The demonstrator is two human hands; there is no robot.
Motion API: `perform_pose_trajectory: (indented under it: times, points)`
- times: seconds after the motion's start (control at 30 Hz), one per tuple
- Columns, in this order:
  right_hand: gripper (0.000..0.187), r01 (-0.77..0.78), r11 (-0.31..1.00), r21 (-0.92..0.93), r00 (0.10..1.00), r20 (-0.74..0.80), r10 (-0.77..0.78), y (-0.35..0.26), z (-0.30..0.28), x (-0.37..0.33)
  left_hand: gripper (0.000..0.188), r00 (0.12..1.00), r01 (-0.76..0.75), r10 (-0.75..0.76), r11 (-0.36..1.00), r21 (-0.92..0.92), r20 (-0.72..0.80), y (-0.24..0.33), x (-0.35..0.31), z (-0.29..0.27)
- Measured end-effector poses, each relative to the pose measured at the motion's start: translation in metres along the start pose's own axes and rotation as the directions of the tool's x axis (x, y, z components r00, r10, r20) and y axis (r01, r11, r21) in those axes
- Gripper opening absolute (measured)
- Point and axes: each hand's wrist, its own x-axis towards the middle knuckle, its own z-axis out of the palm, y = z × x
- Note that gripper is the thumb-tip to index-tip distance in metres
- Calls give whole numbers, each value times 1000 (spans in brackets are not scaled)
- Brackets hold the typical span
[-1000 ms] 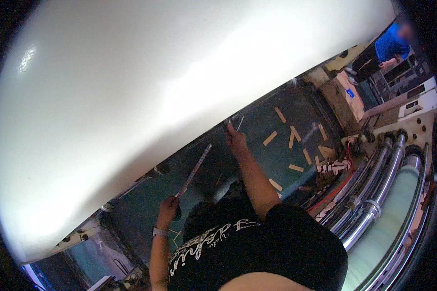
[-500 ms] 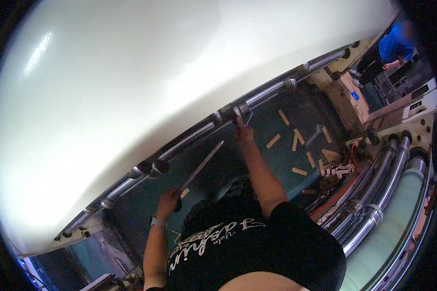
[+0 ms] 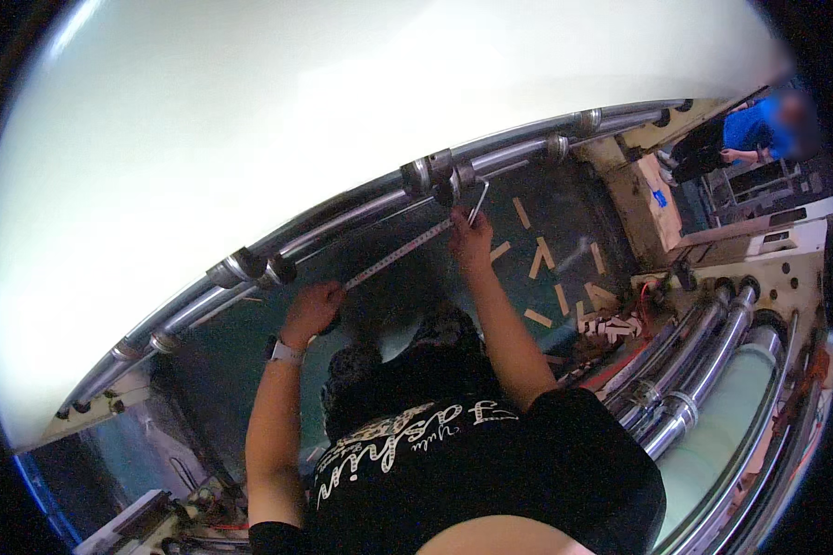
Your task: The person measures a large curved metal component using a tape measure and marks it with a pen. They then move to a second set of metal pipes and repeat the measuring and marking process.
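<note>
My left hand point(image 3: 313, 310) is closed around a tape measure, its case mostly hidden by the fingers. The pale blade point(image 3: 393, 264) stretches up and right to my right hand point(image 3: 472, 242), whose fingers are closed at its far end. An L-shaped hex key point(image 3: 484, 192) sits at a dark collar point(image 3: 455, 183) on the lower of two steel bars. Its long arm runs down to my right fingers; whether they grip it too, I cannot tell. The blade lies below the lower bar point(image 3: 352, 220), roughly along it.
A huge white roll point(image 3: 250, 120) curves above the bars. Several wooden strips point(image 3: 541, 254) lie scattered on the floor. Steel rollers point(image 3: 680, 412) and a pale green roller point(image 3: 713, 453) stand at right. Beyond them a person in blue point(image 3: 754, 128) is by a machine.
My left hand has moved up toward the bars with the tape measure. My right hand has dropped from the collar to the blade's end. The view has shifted slightly.
</note>
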Motion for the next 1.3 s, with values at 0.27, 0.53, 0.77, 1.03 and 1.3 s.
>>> perform_pose_trajectory:
  times: [0.27, 0.53, 0.77, 1.03, 1.3]
  points:
    - [12, 324, 937, -129, 945, 13, -326, 16, -18, 55, 19, 982, -11, -8, 995, -104, -188, -32, -17, -9]
    - [19, 425, 851, -308, 879, -84, -469, 44, -24, 101, 19, 952, -20, 23, 1000, 15, -305, -112, -44, -41]
    - [12, 537, 829, -154, 840, 10, -542, 30, -1, 92, 21, 936, 90, -59, 993, 73, -347, -126, -35, -51]
    - [12, 543, 840, -14, 838, -49, -543, 30, 6, 97, 20, 931, 128, -73, 983, 133, -357, -121, -30, -58]
    - [11, 370, 929, -27, 929, -20, -370, 22, -1, 89, 19, 909, 177, -93, 969, 175, -405, -114, -29, -55]
